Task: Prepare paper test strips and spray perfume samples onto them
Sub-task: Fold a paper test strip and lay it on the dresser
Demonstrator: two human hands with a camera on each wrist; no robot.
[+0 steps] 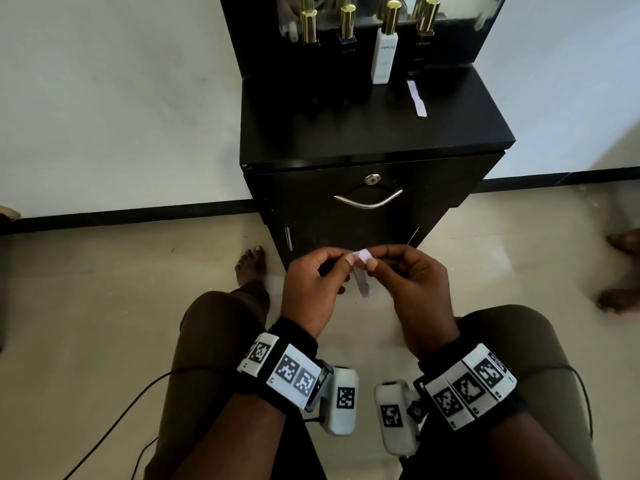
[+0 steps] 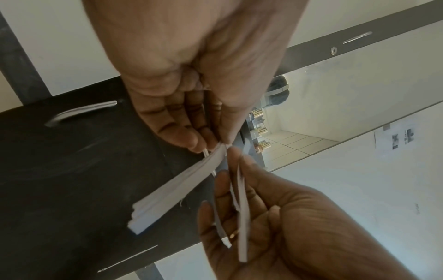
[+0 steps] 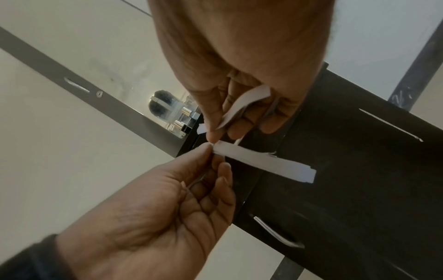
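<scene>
My left hand and right hand meet in front of the black cabinet, above my lap. The left hand pinches the top of a bundle of white paper strips, whose free end hangs down. The right hand pinches the same spot and holds separate thin strips curling into its palm. One finished strip lies on the cabinet top, before a dark perfume bottle with a gold cap. A white perfume bottle stands beside it.
Two more dark gold-capped bottles stand at the back left of the cabinet top, against a mirror. The cabinet door has a lock and a metal handle. My bare foot rests on the tiled floor; another person's feet are at the right.
</scene>
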